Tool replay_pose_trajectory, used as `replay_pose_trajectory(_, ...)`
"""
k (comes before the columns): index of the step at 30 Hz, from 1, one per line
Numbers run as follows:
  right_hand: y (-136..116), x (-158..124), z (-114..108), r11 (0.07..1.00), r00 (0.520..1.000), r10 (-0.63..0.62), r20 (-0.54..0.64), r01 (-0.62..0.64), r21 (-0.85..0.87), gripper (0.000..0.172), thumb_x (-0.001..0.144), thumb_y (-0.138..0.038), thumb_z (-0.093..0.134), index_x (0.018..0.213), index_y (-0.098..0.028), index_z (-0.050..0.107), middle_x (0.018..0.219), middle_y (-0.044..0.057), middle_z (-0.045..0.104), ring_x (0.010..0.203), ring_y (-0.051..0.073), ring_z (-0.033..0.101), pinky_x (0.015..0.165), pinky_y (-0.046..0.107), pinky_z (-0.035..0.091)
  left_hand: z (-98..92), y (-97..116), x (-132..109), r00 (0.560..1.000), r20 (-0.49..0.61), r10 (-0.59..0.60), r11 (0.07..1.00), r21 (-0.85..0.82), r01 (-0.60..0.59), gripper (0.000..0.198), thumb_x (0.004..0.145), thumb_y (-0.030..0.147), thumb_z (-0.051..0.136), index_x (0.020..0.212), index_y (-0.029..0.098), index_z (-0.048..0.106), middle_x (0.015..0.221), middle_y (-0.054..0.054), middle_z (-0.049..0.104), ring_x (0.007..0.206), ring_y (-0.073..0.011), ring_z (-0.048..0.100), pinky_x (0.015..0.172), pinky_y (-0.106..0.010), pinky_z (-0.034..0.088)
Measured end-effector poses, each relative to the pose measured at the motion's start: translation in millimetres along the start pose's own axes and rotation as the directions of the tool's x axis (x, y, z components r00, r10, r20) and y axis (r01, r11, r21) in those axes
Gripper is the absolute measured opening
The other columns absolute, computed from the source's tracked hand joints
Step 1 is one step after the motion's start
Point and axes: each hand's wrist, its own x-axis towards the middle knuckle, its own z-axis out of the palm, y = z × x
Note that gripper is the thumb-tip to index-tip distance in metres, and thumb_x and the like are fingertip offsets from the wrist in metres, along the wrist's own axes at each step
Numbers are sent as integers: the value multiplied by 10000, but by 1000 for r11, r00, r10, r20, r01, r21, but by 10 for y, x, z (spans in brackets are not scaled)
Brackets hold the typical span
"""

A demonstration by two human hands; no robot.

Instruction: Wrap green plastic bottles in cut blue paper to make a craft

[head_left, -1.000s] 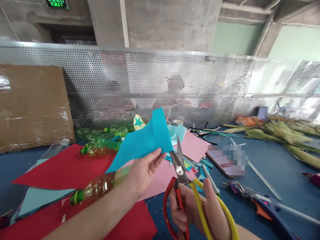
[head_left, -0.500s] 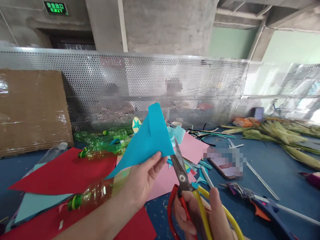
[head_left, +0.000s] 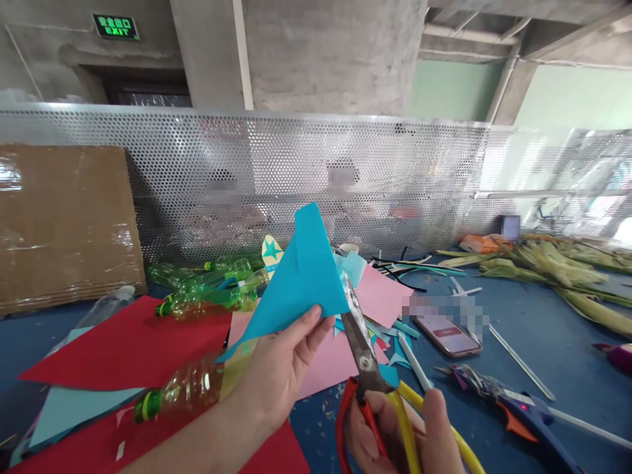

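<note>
A bright blue sheet of paper (head_left: 301,276), folded over along its top, is pinched by its lower edge in my left hand (head_left: 281,359). My right hand (head_left: 395,434) grips scissors (head_left: 365,359) with one red and one yellow handle. The blades point up and lie beside the paper's right corner; I cannot tell whether they touch it. A small blue scrap (head_left: 389,375) shows near the scissors' pivot. Beneath my hands are pink paper (head_left: 323,365) and a green-capped plastic bottle (head_left: 190,385).
Red paper (head_left: 143,345) and green bottles (head_left: 197,293) lie to the left, before a cardboard sheet (head_left: 64,224). On the right are a phone (head_left: 451,334), a glue gun (head_left: 518,401) and dry husks (head_left: 538,263). A perforated metal screen (head_left: 291,164) stands behind; people are visible through it.
The scissors and my right hand have shifted slightly right and down. The blue paper has moved a little to the right with my left hand, while the view has tilted slightly.
</note>
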Motion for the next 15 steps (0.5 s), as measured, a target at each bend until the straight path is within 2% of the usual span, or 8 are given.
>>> replay_pose_trajectory(5, -88, 65, 79, 995, 998, -40, 50, 44, -95, 735, 643, -954, 325, 555, -230, 421, 473, -52, 300, 419, 98, 237, 430, 249, 275, 33, 10, -19, 1000, -11, -4, 1000, -12, 4, 424, 699, -65, 714, 1083, 117, 705, 827, -84, 763, 719, -212, 741, 642, -264, 647)
replay_pose_trajectory(9, -94, 98, 82, 994, 997, -32, 68, 39, -106, 750, 624, -964, 322, 479, -231, 374, 434, -59, 272, 382, 82, 233, 421, 248, 282, 30, 20, -17, 1000, 6, 13, 1000, -11, -13, 394, 707, -64, 713, 1059, 112, 711, 819, -86, 762, 704, -200, 736, 657, -279, 650)
replay_pose_trajectory(12, -54, 81, 50, 997, 999, -13, 37, 16, -81, 766, 606, -973, 328, 509, -218, 416, 448, -57, 284, 395, 82, 248, 441, 246, 264, 20, 24, -17, 1000, 12, 25, 1000, -15, -24, 375, 700, -63, 721, 1032, 110, 717, 806, -80, 760, 691, -195, 732, 659, -289, 653)
replay_pose_trajectory(15, -9, 15, 14, 999, 999, 36, -32, -36, -6, 788, 583, -985, 311, 571, -211, 458, 521, -29, 346, 459, 110, 325, 469, 256, 326, 13, 18, -13, 999, 2, 35, 999, -15, -35, 353, 682, -65, 732, 987, 113, 726, 783, -69, 757, 684, -193, 731, 655, -291, 654)
